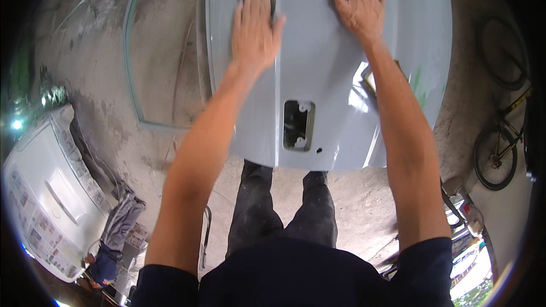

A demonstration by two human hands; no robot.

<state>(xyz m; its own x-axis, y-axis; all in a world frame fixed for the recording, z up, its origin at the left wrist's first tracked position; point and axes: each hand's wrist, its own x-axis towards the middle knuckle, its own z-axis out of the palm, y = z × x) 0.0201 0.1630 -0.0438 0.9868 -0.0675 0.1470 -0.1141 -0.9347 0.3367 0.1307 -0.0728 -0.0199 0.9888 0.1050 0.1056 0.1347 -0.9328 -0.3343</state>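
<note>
A light grey car door panel [301,62] lies in front of me, with a rectangular cutout [297,125], a small dark hole beside it, and another opening partly behind my right forearm. My left hand [255,34], blurred by motion, lies over a dark pad [271,0] on the panel's upper left, its fingers extended and pressed on it. To the right, near the top edge, my right hand [364,14] rests flat on the panel, fingers spread and holding nothing.
A window frame extends left of the panel [139,113]. At lower left stands a white vehicle part [51,193] masked with paper, a person [102,264] beside it. A bicycle [495,156] is at right. My legs [250,210] stand on the concrete floor [358,204].
</note>
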